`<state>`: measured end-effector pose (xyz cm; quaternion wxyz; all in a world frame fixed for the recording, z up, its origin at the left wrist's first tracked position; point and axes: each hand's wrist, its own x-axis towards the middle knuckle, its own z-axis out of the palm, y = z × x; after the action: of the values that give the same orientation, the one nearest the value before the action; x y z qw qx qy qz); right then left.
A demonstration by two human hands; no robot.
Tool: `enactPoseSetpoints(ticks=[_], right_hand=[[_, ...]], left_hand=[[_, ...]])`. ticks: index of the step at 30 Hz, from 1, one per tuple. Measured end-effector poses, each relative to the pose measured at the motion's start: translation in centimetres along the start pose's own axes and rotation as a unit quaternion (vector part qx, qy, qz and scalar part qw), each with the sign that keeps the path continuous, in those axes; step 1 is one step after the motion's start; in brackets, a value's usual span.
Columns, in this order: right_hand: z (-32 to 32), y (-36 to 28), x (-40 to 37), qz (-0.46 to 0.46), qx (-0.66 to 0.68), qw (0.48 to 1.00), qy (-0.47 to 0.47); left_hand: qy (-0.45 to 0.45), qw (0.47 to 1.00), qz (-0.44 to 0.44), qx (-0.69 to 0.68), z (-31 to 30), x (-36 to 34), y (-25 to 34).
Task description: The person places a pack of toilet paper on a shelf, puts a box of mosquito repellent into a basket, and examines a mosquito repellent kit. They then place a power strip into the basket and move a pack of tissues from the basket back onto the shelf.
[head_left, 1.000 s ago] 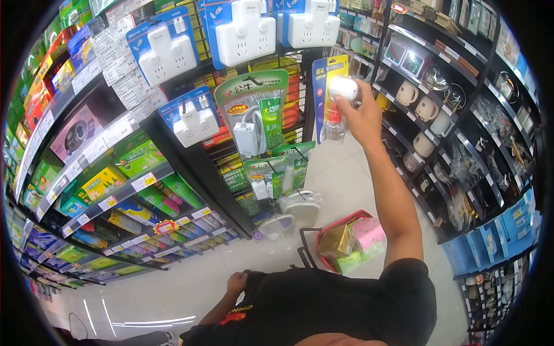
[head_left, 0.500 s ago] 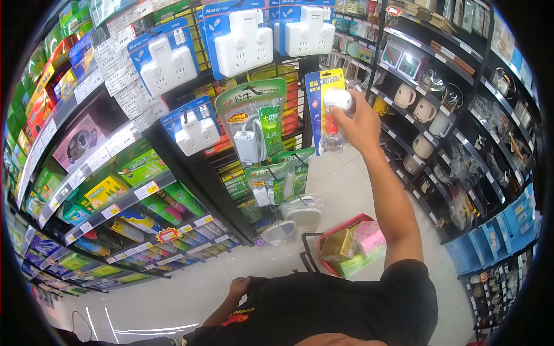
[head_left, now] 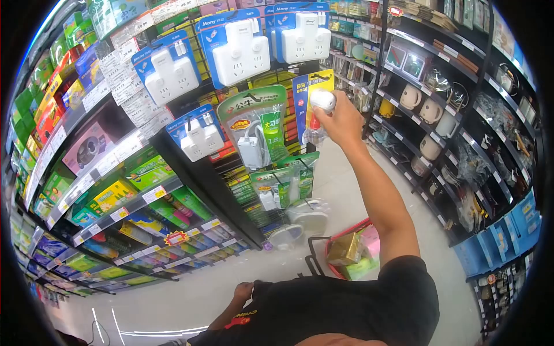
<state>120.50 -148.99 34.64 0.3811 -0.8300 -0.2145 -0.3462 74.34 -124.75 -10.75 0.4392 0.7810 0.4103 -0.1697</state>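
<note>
My right hand [head_left: 341, 118] is stretched forward with its fingers closed around a blue-and-yellow blister pack [head_left: 302, 109]. A white rounded device shows at the pack's front, with a red part below it; my fingers cover some of its right side. The pack is upright, just right of a green hanging pack [head_left: 254, 124] with a white plug and cord. Near my waist, my left hand [head_left: 244, 290] is low and its fingers are curled. What it holds, if anything, is hidden. White plug adapters [head_left: 242, 53] on blue cards hang above and left of the pack.
A red shopping basket [head_left: 336, 272] with a gold box and pink and green packages stands on the floor [head_left: 340, 199]. Shelves of boxed goods [head_left: 109, 196] rise on the left. Mugs [head_left: 430, 111] and kitchenware fill black shelves on the right.
My right hand has moved left with the blister pack, closer to the hanging green pack. The camera view has shifted slightly. My left hand stays low by my waist.
</note>
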Motion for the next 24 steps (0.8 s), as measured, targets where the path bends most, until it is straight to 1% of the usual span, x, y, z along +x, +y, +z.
enactPoseSetpoints(ticks=[1,2,3,4,5,7,10,13,14,16,19,21,22,23,24], right_hand=[[0.4,0.0,0.1,-0.003,-0.005,1.0,0.003],[0.8,0.0,0.3,0.0,-0.005,1.0,0.003],[1.3,0.1,0.4,0.003,-0.006,1.0,0.003],[1.7,0.1,0.5,0.006,-0.007,1.0,0.004],[2.0,0.1,0.6,0.008,-0.005,1.0,0.006],[2.6,0.1,0.6,0.012,0.0,1.0,0.01],[3.3,0.1,0.6,0.03,0.012,0.999,-0.012],[3.5,0.5,0.0,0.006,0.03,1.0,0.0],[3.4,0.5,-0.4,0.014,0.038,0.999,0.003],[3.0,0.5,-2.2,0.028,0.055,0.998,0.007],[4.6,3.3,-7.2,0.074,0.143,0.987,0.005],[6.2,5.6,-12.6,0.093,0.177,0.98,0.009],[7.3,7.0,-16.2,0.107,0.165,0.98,-0.01],[7.9,8.1,-19.9,0.12,0.154,0.98,-0.029],[7.4,8.5,-23.6,0.166,0.167,0.969,-0.072]], left_hand=[[0.006,1.0,-0.001,0.004,0.0,-0.1,-0.2],[0.021,0.998,0.055,0.019,0.3,0.1,-1.2],[0.037,0.992,0.111,0.035,1.3,1.7,-3.9],[0.052,0.983,0.167,0.051,1.7,2.5,-5.5],[0.043,0.991,0.117,0.039,1.3,1.4,-4.6],[0.026,0.999,0.016,0.016,0.0,-2.6,-0.5],[-0.013,0.999,-0.023,0.022,-0.5,-2.9,-0.8],[0.012,0.985,0.147,0.095,0.3,-0.7,-4.9],[0.022,0.962,0.201,0.184,0.2,0.0,-5.4],[0.037,0.885,0.302,0.352,0.2,0.5,-5.7],[0.003,0.962,0.183,0.203,0.2,-1.3,-4.0],[-0.034,0.975,0.112,0.188,0.4,-1.4,-3.4],[-0.051,0.979,0.077,0.181,0.5,-1.4,-3.2],[-0.033,0.983,0.075,0.162,0.6,-1.7,-2.8],[-0.015,0.987,0.074,0.143,0.8,-2.3,-2.4]])
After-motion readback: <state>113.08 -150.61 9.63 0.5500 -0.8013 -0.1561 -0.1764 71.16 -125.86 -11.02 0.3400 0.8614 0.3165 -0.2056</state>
